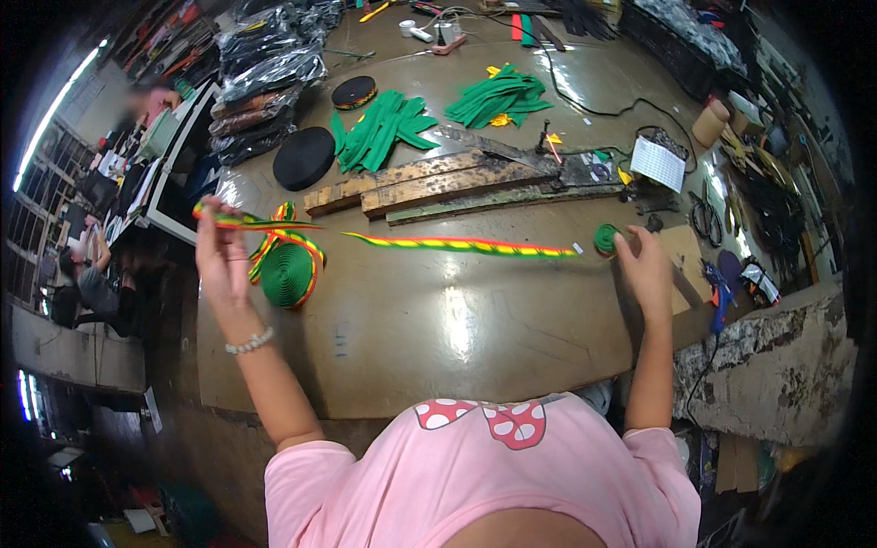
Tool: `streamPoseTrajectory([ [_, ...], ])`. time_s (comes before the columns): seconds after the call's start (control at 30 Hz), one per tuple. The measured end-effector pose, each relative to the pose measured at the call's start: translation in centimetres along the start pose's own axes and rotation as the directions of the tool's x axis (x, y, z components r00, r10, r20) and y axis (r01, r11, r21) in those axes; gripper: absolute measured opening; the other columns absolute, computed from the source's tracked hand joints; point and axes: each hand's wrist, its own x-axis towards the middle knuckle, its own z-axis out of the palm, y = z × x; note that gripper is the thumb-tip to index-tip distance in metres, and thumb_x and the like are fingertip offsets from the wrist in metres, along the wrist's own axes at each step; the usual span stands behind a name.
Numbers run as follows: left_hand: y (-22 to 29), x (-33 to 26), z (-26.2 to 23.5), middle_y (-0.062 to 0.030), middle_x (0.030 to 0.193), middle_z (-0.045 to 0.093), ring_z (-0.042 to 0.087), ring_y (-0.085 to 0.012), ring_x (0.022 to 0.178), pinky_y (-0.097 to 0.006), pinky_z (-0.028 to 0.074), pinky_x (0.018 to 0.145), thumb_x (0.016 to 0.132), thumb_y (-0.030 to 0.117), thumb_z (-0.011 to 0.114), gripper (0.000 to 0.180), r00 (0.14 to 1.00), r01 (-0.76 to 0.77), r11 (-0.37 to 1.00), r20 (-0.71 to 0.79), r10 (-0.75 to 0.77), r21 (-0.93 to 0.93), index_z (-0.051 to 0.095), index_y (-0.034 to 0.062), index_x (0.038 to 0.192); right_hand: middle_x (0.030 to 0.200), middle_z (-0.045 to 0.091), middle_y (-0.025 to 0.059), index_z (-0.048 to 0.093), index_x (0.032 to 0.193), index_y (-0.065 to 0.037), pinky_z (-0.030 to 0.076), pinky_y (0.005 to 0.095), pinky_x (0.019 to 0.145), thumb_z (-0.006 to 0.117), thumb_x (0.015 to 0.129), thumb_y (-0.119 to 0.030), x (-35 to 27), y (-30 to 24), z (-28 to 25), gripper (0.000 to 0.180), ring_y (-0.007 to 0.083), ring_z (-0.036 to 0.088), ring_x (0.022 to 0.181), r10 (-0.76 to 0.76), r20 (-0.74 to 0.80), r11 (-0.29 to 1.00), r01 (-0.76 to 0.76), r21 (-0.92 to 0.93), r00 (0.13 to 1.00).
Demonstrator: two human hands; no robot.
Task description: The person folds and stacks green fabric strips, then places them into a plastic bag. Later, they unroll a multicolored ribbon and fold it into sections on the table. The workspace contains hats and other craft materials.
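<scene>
My left hand (224, 256) is raised at the left of the table, its fingers closed on a red, yellow and green striped ribbon (247, 222). Just beside it stands a large green coil of ribbon (288, 274), with striped loops around its edge. A flat length of striped ribbon (466, 245) stretches across the middle of the table toward the right; whether it joins the held part is unclear. My right hand (647, 274) has its fingertips closed at the edge of a small green roll (604, 239) near that length's right end.
Beyond the ribbon lie long worn wooden bars (448, 183). Green strips form two piles (384, 132), near a black roll (304, 158). A white paper (658, 163), black scissors (706, 219) and a blue corded tool (719, 297) sit at the right. People are visible far left.
</scene>
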Motion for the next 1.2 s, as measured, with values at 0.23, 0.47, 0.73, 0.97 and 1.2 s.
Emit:
streamPoseTrajectory([
  [0.23, -7.4, -9.5, 17.3, -0.0134, 0.109, 0.063, 0.059, -0.0166, 0.102, -0.029, 0.043, 0.092, 0.092, 0.014, 0.053, 0.029, 0.862, 0.118, 0.951, 0.446, -0.240, 0.284, 0.055, -0.0041, 0.115, 0.105, 0.061, 0.0099, 0.058, 0.114, -0.002, 0.047, 0.0298, 0.079, 0.061, 0.087, -0.028, -5.1, -13.5, 0.4, 0.038, 0.0185, 0.060, 0.091, -0.776, -0.167, 0.252, 0.541, 0.803, 0.609],
  [0.47, -7.8, -5.6, 17.5, -0.0153, 0.101, 0.065, 0.064, -0.0209, 0.091, -0.031, 0.053, 0.080, 0.094, 0.020, 0.050, 0.030, 0.867, 0.364, 0.929, 0.341, -0.364, 0.066, 0.051, -0.0021, 0.115, 0.063, 0.044, -0.0058, 0.063, 0.099, -0.004, 0.031, 0.0189, 0.046, 0.051, 0.094, -0.028, -3.2, -9.4, -1.0, 0.028, 0.0014, 0.038, 0.053, -0.693, 0.455, 0.547, -0.003, 0.837, 0.560],
  [0.73, -7.5, -2.4, 14.6, -0.0150, 0.100, 0.065, 0.066, -0.0216, 0.089, -0.028, 0.055, 0.075, 0.094, 0.022, 0.051, 0.033, 0.947, 0.243, 0.959, 0.178, -0.267, 0.142, 0.052, -0.0031, 0.115, 0.061, 0.042, -0.0068, 0.058, 0.099, -0.004, 0.026, 0.0195, 0.041, 0.058, 0.090, -0.022, -1.2, 2.9, -2.9, 0.020, 0.0018, 0.035, 0.047, -0.445, 0.584, 0.655, -0.197, 0.729, 0.679],
  [0.97, -7.8, -2.3, 14.7, -0.0174, 0.097, 0.066, 0.066, -0.0187, 0.085, -0.026, 0.055, 0.072, 0.093, 0.027, 0.053, 0.039, 0.943, 0.156, 0.974, 0.268, -0.197, 0.166, 0.055, -0.0060, 0.113, 0.063, 0.043, -0.0069, 0.057, 0.100, -0.005, 0.024, 0.0186, 0.040, 0.060, 0.089, -0.020, -0.3, 8.9, -5.2, 0.019, 0.0010, 0.034, 0.047, -0.279, 0.538, 0.664, -0.245, 0.706, 0.795],
  [1.2, -9.4, -5.1, 17.0, -0.0132, 0.096, 0.066, 0.063, -0.0127, 0.085, -0.024, 0.053, 0.072, 0.093, 0.025, 0.052, 0.033, 0.924, 0.173, 0.923, 0.267, -0.272, 0.344, 0.061, -0.0022, 0.109, 0.120, 0.053, 0.0159, 0.047, 0.126, -0.002, 0.039, 0.0334, 0.093, 0.065, 0.083, -0.020, -1.3, 2.3, -5.1, 0.050, 0.0220, 0.052, 0.110, -0.509, -0.015, 0.857, 0.508, 0.091, 0.861],
])
